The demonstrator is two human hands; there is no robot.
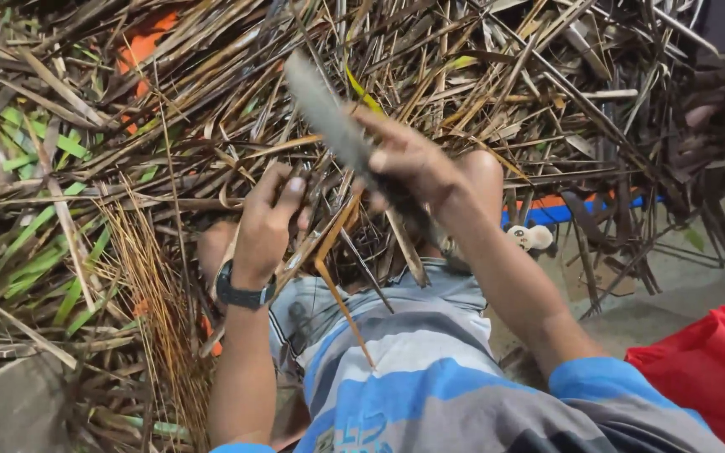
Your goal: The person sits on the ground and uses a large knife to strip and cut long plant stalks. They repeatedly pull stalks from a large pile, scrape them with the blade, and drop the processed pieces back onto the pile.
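Observation:
My right hand [409, 159] grips the handle of a long grey knife [325, 109], its blurred blade pointing up and to the left. My left hand [266, 222], with a black watch [241, 295] on the wrist, pinches a dry brown leaf strip [333, 243] that bends down over my lap. The blade lies just above and to the right of the left hand's fingers. Below both hands are my knees and blue-and-grey striped shorts [396, 335].
A big heap of dry brown and green palm leaves [127, 151] fills the ground ahead and to the left. A bundle of thin yellow midribs [153, 277] lies by my left knee. A red bag [711, 369] sits at the lower right on concrete floor [698, 285].

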